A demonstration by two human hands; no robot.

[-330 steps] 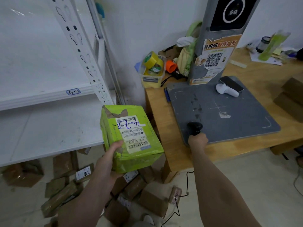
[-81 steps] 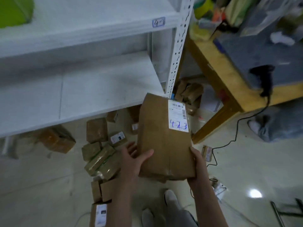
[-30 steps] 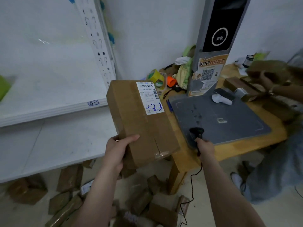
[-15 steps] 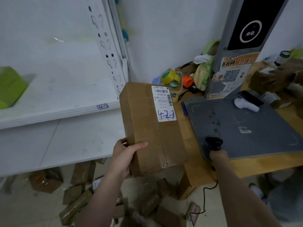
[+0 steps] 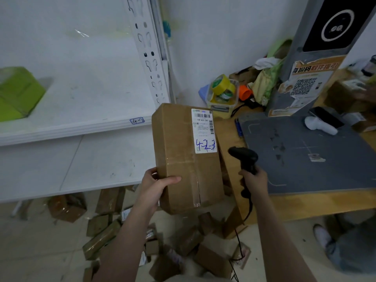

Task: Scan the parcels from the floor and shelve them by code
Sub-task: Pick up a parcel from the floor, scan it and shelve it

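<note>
My left hand (image 5: pixel 155 187) grips the lower left edge of a brown cardboard parcel (image 5: pixel 181 159), held up in front of the shelf. Its white label (image 5: pixel 203 131) faces me, with a barcode and "4-2-3" in blue ink. My right hand (image 5: pixel 254 181) grips the handle of a black wired barcode scanner (image 5: pixel 244 157), lifted off the desk, its head just right of the label. A green parcel (image 5: pixel 18 92) lies on the white shelf (image 5: pixel 81 127), which is tagged "4-2" (image 5: pixel 137 120). Several brown parcels (image 5: pixel 101 239) lie on the floor below.
A wooden desk (image 5: pixel 305 202) at right carries a grey scanning pad (image 5: pixel 305 153), a white handheld scanner (image 5: pixel 319 126), a kiosk column (image 5: pixel 311 58) with a QR code and a tub of tape rolls (image 5: pixel 222 94). Another person's shoe (image 5: pixel 322 236) is at the lower right.
My right hand has lifted the black scanner off the desk edge and brought it up beside the parcel's label. My left hand keeps the parcel held up.
</note>
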